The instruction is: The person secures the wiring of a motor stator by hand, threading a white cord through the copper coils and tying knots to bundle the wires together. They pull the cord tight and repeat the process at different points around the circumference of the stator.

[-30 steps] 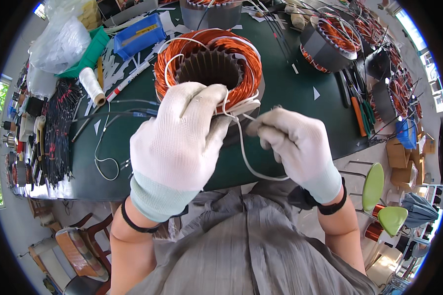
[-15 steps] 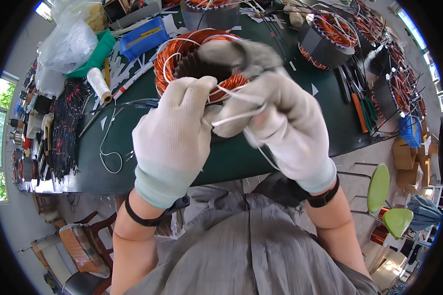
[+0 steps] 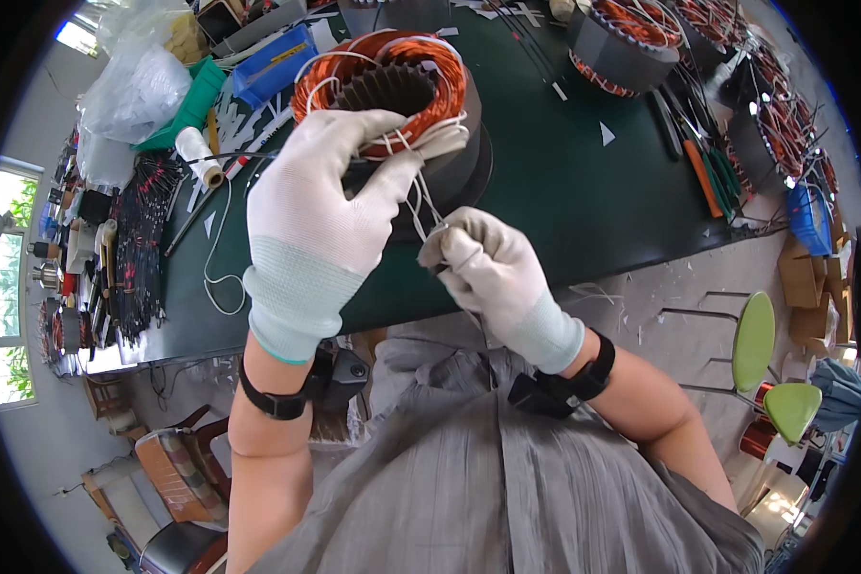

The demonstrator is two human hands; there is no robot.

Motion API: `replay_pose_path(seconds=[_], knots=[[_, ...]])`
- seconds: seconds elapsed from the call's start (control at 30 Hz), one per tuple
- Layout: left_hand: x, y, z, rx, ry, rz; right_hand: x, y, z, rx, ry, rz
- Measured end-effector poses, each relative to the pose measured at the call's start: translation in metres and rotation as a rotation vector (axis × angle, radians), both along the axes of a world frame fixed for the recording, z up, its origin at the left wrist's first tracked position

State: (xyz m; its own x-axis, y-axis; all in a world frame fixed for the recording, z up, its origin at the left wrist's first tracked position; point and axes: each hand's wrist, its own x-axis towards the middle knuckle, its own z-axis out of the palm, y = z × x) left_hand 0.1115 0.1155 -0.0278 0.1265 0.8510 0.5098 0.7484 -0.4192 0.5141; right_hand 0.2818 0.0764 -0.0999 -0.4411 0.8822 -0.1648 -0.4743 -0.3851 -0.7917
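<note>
A motor stator (image 3: pixel 453 182) stands on the dark green table, its orange copper winding (image 3: pixel 447 86) ringed with white lacing. My left hand (image 3: pixel 327 196), gloved in white, grips the near left rim of this winding between thumb and fingers. Strands of white cord (image 3: pixel 419 203) hang from the lacing at the stator's near side. They run down to my right hand (image 3: pixel 493 273), also gloved, whose closed fingers pinch them just in front of the stator. What lies deeper inside the right fist is hidden.
Another stator (image 3: pixel 631 53) sits at the far right, beside pliers and other hand tools (image 3: pixel 698 172). A spool of white cord (image 3: pixel 195 153), a blue tray (image 3: pixel 275 67) and a green bin (image 3: pixel 189 100) lie left. Dark wire leads (image 3: pixel 136 258) hang farther left.
My right hand has come down and toward me, away from the winding, drawing the white cord. My left hand has shifted up slightly on the winding's rim.
</note>
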Motion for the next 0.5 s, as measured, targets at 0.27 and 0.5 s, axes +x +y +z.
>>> replay_pose_path(seconds=[0.27, 0.5], knots=[[-0.003, 0.006, -0.019, 0.261, 0.101, -0.008, 0.033, -0.034, 0.001, -0.025, -0.361, -0.303], [-0.003, 0.0, -0.023, 0.309, 0.189, 0.004, 0.123, -0.088, -0.024, 0.284, -0.37, -0.062]])
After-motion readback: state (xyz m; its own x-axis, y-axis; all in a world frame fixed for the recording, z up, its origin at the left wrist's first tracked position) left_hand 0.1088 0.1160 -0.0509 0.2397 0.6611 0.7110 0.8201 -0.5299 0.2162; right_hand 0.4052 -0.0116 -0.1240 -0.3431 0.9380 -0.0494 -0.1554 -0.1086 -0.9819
